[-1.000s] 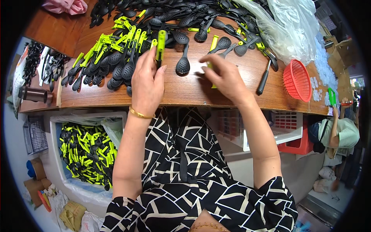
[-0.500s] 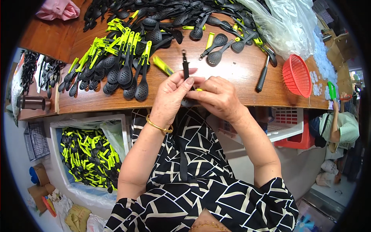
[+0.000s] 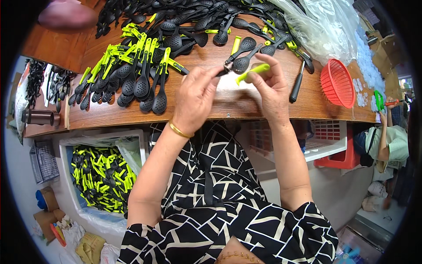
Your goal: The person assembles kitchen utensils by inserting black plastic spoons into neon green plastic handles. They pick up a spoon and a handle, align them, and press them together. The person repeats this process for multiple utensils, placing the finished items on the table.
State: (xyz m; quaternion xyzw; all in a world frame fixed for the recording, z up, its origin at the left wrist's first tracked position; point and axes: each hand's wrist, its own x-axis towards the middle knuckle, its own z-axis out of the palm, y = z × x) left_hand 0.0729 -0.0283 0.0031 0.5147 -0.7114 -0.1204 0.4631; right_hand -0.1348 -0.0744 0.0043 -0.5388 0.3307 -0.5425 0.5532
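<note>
My left hand [image 3: 193, 94], seen from its back, has its fingers closed around a black handle end [image 3: 227, 69]; most of what it holds is hidden. Between the thumb and fingers of my right hand [image 3: 273, 90] is a yellow-green handle sleeve [image 3: 256, 72], tilted above the table. Just beyond both hands lie a black perforated spoon [image 3: 241, 64] and another black spoon [image 3: 247, 44]. Left of my left hand, black perforated spoons [image 3: 141, 86] lie heaped, many with yellow-green handles.
More black utensils [image 3: 198, 20] cover the far side of the wooden table [image 3: 259, 103]. At right are a black-handled tool [image 3: 298, 86], a red basket [image 3: 337, 83] and clear plastic bags [image 3: 325, 35]. A lined bin [image 3: 143, 152] of yellow-green and black parts stands below left; another person [image 3: 382, 141] is far right.
The upright black handle has gone from above my left hand, which has turned palm down. My right hand has moved right and away from it, with the yellow-green sleeve now plain to see.
</note>
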